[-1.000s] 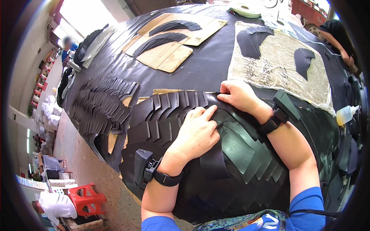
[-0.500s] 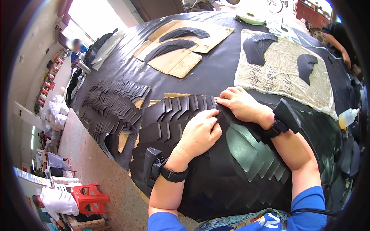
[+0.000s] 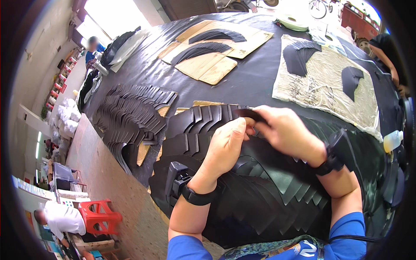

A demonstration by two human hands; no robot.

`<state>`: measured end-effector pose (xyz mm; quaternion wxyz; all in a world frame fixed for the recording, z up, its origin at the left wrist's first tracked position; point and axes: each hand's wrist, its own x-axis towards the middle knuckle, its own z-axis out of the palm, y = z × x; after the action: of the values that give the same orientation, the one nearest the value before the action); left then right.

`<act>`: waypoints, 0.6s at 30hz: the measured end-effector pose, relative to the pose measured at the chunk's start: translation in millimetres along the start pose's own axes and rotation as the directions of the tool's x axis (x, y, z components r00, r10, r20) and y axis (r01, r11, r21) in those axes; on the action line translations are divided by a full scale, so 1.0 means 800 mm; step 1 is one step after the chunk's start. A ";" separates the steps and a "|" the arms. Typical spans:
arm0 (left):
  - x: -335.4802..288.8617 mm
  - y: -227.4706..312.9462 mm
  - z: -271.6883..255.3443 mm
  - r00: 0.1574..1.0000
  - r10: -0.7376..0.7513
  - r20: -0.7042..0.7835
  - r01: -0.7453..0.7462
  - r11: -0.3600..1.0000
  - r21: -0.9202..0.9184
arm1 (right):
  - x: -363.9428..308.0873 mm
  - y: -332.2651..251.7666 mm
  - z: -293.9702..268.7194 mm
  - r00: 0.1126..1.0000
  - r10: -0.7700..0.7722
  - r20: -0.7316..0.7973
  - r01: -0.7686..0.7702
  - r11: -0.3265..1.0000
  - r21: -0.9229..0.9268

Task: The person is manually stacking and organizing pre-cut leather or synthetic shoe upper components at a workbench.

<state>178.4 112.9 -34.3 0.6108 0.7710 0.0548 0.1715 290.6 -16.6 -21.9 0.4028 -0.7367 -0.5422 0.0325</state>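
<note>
A thin, curved black piece (image 3: 249, 114), leather-like and partly blurred, is raised between my two hands. My right hand (image 3: 288, 134) grips it from the right, its fingers smeared by motion. The fingertips of my left hand (image 3: 227, 143) close at the lower edge of that piece; the exact hold is partly hidden. Beneath both hands spread overlapping black flat pieces (image 3: 242, 190), fanned in layers towards me. Just left of the hands, rows of black pieces with stepped edges (image 3: 203, 119) lie over cardboard, which shows at its rim.
Further left lies another fanned pile of black pieces (image 3: 125, 115). Cardboard sheets (image 3: 212, 71) and a pale cloth (image 3: 320, 95) carry more black pieces at the back. A bottle of yellowish liquid (image 3: 392, 141) stands at right. A co-worker's arm (image 3: 388, 63) reaches in at far right.
My right hand has pulled back towards me and to the right, lifting a black piece off the row's end. My left hand has turned, its fingertips now meeting that piece. The view has shifted slightly.
</note>
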 end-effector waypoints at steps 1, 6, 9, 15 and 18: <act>-0.001 -0.004 -0.003 0.999 0.010 -0.035 -0.004 0.986 0.169 | 0.006 0.005 -0.009 0.987 0.156 0.044 -0.160 0.979 0.126; -0.004 -0.024 0.002 0.947 0.270 0.173 -0.296 0.529 0.795 | 0.022 0.060 -0.030 0.889 0.381 0.255 -0.430 0.501 0.751; -0.007 -0.023 0.004 0.959 0.085 0.270 -0.276 0.485 0.829 | 0.035 0.074 -0.023 0.835 0.445 0.324 -0.513 0.415 0.751; -0.009 -0.032 0.003 0.939 0.153 0.308 -0.343 0.459 0.820 | 0.037 0.106 0.017 0.912 0.305 0.276 -0.383 0.874 0.299; -0.008 -0.028 0.002 0.939 0.114 0.326 -0.338 0.491 0.803 | 0.033 0.097 0.018 0.905 0.336 0.263 -0.410 0.853 0.323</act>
<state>175.8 114.8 -57.5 0.1308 0.9842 -0.0416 0.1119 354.3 6.5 -69.8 0.4648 -0.7317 -0.4094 0.2847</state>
